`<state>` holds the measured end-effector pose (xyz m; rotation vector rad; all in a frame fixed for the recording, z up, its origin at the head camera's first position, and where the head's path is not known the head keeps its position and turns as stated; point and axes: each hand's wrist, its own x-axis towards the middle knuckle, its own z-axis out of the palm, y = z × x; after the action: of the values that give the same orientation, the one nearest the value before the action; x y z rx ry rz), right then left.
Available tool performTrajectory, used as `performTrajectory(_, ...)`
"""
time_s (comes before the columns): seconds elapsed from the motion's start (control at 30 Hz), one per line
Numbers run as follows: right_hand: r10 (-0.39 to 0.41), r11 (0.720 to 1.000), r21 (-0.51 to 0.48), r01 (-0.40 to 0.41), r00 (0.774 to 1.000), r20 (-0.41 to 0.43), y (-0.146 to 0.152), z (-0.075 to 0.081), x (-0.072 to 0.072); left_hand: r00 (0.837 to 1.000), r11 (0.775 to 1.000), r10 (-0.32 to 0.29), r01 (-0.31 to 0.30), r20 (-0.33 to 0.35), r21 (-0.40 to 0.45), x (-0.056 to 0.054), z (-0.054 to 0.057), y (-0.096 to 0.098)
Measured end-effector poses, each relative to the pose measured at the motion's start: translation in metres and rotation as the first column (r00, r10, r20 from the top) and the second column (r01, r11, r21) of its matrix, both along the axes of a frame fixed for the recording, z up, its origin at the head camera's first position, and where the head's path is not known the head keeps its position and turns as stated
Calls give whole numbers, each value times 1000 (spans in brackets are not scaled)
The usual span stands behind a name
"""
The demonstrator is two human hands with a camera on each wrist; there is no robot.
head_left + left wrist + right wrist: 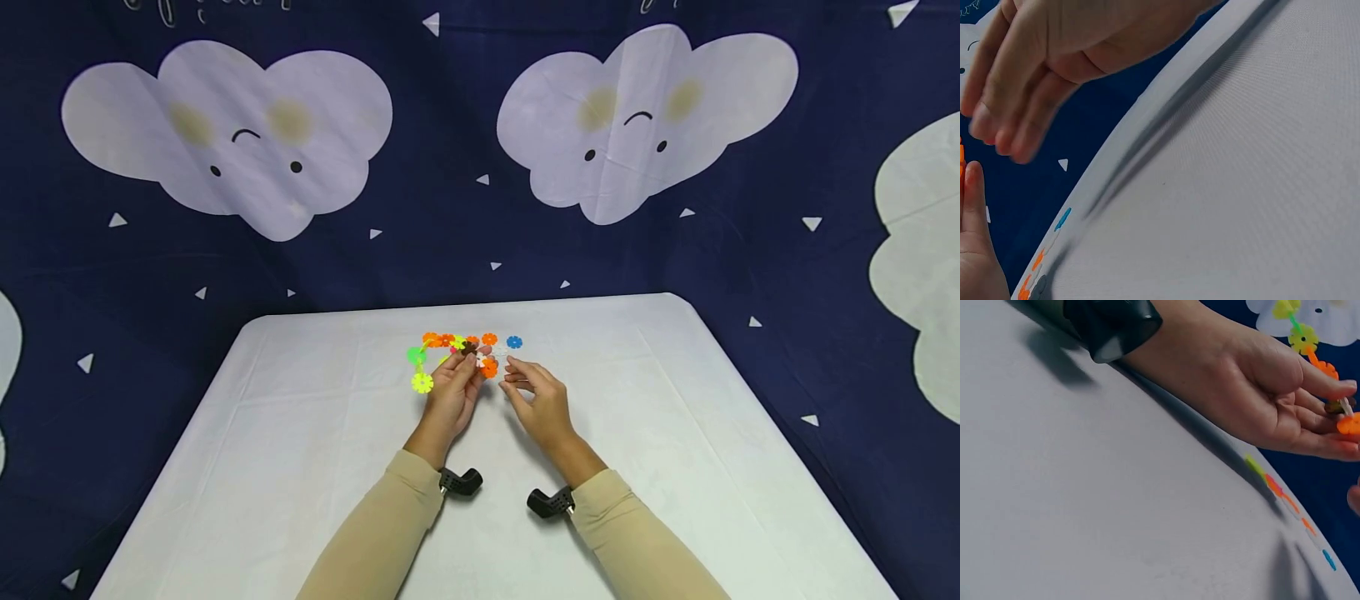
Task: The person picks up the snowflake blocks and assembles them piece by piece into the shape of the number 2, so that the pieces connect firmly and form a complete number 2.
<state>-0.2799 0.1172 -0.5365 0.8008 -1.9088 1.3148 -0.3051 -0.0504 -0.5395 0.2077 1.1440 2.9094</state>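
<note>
My left hand [453,396] pinches a chain of flower-shaped plastic interlocking discs [422,382] above the white table. Yellow, green, orange and dark discs hang together in the chain, and an orange disc [489,368] with a white one beside it stands at its right end. In the right wrist view, thumb and fingers of the left hand [1260,394] close on the chain by a white disc [1345,407]. My right hand [542,408] hovers just right of that end, fingers slightly bent. The left wrist view shows this right hand [1029,81] with nothing in its fingers.
Loose discs lie in a row near the table's far edge, among them a blue disc [513,342] and an orange disc [490,338]. The white table [300,467] ends at a dark blue cloth [442,267] with clouds. Each wrist wears a black camera mount [551,502].
</note>
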Motion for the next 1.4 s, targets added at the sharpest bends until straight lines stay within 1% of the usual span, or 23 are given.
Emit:
performTrajectory(0.1,-57,998,46,53,994,88,2,-2,-3,1000,1000,13,-13,13,19,0,0,0)
performTrajectory(0.17,-102,990,112,84,980,171,3,-4,-6,1000,999,20,-21,17,25,0,1,-1)
performTrajectory(0.2,-127,983,158,94,970,210,2,-4,-7,1000,999,23,-23,16,26,0,1,-1)
performTrajectory(0.27,-175,959,264,100,944,280,1,-5,-9,1000,999,26,-27,11,22,1,2,-1)
performTrajectory(0.33,-203,935,344,84,923,326,-3,-5,-13,999,999,38,-38,11,24,1,2,-2)
performTrajectory(0.37,-210,925,374,73,917,339,-6,-6,-15,999,999,43,-44,8,24,1,2,-2)
performTrajectory(0.43,-204,912,407,48,915,349,-12,-7,-22,999,998,52,-52,2,30,1,2,-3)
performTrajectory(0.53,-189,896,442,31,929,318,-23,-10,-31,998,997,59,-58,-7,44,0,2,-4)
performTrajectory(0.63,-188,877,478,42,946,263,-32,-14,-37,999,997,53,-53,-5,52,-1,1,-4)
performTrajectory(0.7,-193,872,486,55,951,239,-37,-15,-38,999,997,50,-50,-1,56,-1,1,-4)
performTrajectory(0.77,-200,874,482,67,952,230,-40,-16,-38,999,997,51,-51,4,57,-2,0,-4)
performTrajectory(0.87,-205,888,453,72,946,251,-40,-17,-34,999,996,53,-53,10,65,-2,0,-4)
performTrajectory(0.93,-191,909,412,70,946,262,-37,-17,-31,998,996,55,-56,16,69,-1,0,-4)
performTrajectory(1.03,-144,940,338,48,953,267,-26,-16,-23,998,996,57,-58,16,75,0,0,-4)
performTrajectory(1.1,-91,962,272,15,959,269,-16,-15,-18,998,996,58,-58,12,71,1,1,-4)
performTrajectory(1.17,-42,979,204,-17,959,281,-7,-12,-14,998,996,59,-59,10,65,1,1,-4)
performTrajectory(1.23,8,993,108,-44,948,318,1,-9,-9,998,997,60,-61,15,56,1,2,-5)
performTrajectory(1.27,34,997,51,-55,939,342,4,-7,-6,998,997,60,-61,18,54,1,2,-5)
performTrajectory(1.33,88,996,-62,-69,912,400,8,-4,-1,998,997,66,-67,23,48,1,2,-6)
performTrajectory(1.4,143,983,-166,-74,880,454,9,-2,4,997,997,70,-71,22,40,1,2,-7)
